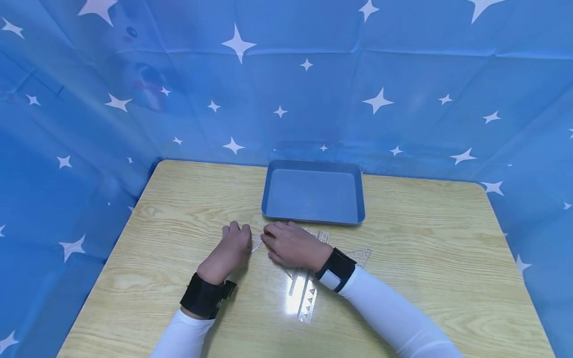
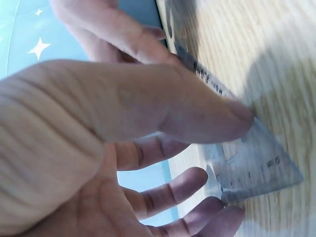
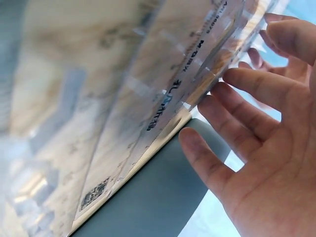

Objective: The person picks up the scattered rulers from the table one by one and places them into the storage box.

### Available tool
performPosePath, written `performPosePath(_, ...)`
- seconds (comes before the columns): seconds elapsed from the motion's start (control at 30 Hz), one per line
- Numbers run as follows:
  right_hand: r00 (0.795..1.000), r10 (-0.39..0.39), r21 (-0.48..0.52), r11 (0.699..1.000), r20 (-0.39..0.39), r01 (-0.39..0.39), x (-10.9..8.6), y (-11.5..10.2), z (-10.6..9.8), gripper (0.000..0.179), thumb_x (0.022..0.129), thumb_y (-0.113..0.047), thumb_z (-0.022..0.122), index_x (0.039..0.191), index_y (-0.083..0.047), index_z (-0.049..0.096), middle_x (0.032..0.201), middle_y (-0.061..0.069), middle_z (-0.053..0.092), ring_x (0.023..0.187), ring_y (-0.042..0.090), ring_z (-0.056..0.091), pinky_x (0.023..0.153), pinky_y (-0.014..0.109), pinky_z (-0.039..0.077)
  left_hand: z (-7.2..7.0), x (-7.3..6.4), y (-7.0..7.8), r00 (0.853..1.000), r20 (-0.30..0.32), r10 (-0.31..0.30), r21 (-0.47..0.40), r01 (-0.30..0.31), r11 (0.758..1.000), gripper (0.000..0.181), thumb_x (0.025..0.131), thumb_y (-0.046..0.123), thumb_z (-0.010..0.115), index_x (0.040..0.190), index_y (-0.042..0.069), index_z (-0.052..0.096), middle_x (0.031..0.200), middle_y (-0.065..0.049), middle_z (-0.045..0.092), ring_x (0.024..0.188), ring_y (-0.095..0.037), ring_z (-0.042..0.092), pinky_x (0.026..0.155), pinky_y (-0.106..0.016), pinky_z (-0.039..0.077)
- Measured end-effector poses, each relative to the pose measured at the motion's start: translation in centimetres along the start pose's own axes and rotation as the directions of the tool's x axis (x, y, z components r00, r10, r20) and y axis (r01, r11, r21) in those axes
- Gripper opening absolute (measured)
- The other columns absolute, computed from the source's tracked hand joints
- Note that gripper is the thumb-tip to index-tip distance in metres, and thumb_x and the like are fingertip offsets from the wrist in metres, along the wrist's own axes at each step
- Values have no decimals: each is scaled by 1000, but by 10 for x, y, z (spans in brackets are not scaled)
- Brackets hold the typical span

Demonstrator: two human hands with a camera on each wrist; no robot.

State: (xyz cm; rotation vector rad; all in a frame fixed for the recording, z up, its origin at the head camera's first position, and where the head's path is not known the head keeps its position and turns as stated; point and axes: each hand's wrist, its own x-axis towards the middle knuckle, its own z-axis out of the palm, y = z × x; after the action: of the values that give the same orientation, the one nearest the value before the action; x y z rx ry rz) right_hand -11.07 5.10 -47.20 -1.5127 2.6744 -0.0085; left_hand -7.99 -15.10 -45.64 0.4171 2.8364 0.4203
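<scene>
My left hand (image 1: 230,252) pinches a small clear set square (image 2: 252,165), with the thumb across its face and other fingers behind it. In the head view only a sliver of that set square shows between the hands. My right hand (image 1: 293,244) is just right of it, fingers extended and spread in the right wrist view, fingertips right at the edge of clear plastic with printed lettering (image 3: 170,96). Beneath the right hand and wrist lie a clear straight ruler (image 1: 308,301) with triangular cut-outs and another clear set square (image 1: 361,255), both partly covered.
A blue rectangular tray (image 1: 313,215) stands behind the hands at the far edge of the wood-grain table (image 1: 425,258). A blue curtain with white stars (image 1: 322,99) hangs behind and on both sides. Light glares off the table near the ruler.
</scene>
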Motion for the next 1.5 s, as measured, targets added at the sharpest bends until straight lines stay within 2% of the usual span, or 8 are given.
performPosePath(0.2, 1000, 8, 18, 1000, 6, -8, 1, 0, 2, 49, 104, -38, 54, 143, -9, 60, 140, 8, 58, 128, 23, 57, 100, 40, 52, -1, 6, 0, 1000, 28, 7, -54, -5, 999, 21, 85, -17, 57, 89, 2, 48, 93, -17, 41, 79, -33, 34, 67, -38, 32)
performPosePath(0.33, 1000, 13, 26, 1000, 18, -14, 2, -1, 2, 49, 104, -39, 55, 143, -9, 61, 140, 7, 58, 127, 23, 57, 99, 40, 53, -2, 8, -3, 996, 76, -39, -116, 48, 992, 26, 79, -16, 60, 93, 5, 51, 100, -16, 40, 84, -33, 34, 67, -36, 34)
performPosePath(0.47, 1000, 14, 22, 1000, 22, -15, 3, -2, 1, 50, 104, -39, 55, 143, -8, 60, 140, 8, 58, 128, 23, 57, 99, 41, 53, -2, 8, -5, 995, 73, -67, -148, 77, 986, 33, 72, -16, 63, 95, 6, 53, 102, -16, 39, 87, -34, 34, 68, -35, 34)
performPosePath(0.6, 999, 20, 23, 1000, 31, -21, 3, -2, -1, 52, 103, -41, 56, 144, -8, 60, 141, 8, 57, 127, 23, 56, 98, 40, 53, -2, 8, -5, 998, 52, -47, -154, 54, 987, 31, 73, -16, 63, 94, 6, 53, 101, -16, 39, 86, -34, 34, 68, -35, 32)
performPosePath(0.97, 999, 10, 29, 1000, 30, -11, 4, -2, -4, 52, 102, -42, 57, 142, -9, 61, 139, 8, 59, 126, 23, 58, 97, 40, 54, -5, 11, -13, 994, 90, -56, -209, 73, 975, 50, 63, -20, 62, 106, 4, 53, 108, -19, 39, 95, -37, 37, 73, -38, 40)
performPosePath(1.23, 1000, 8, 23, 1000, 29, -9, 5, 0, -2, 52, 103, -43, 55, 143, -10, 61, 140, 7, 58, 128, 22, 57, 96, 40, 54, -6, 11, -14, 994, 76, -72, -155, 84, 984, 50, 65, -19, 63, 108, 4, 55, 109, -20, 43, 100, -39, 40, 81, -45, 44)
performPosePath(1.5, 999, 15, 42, 999, 42, -17, 5, -1, -5, 53, 103, -42, 56, 144, -8, 60, 142, 8, 58, 129, 23, 56, 100, 40, 53, -4, 11, -8, 998, 43, -54, -153, 59, 986, 30, 83, -17, 57, 104, 3, 53, 103, -17, 40, 88, -34, 37, 72, -39, 37)
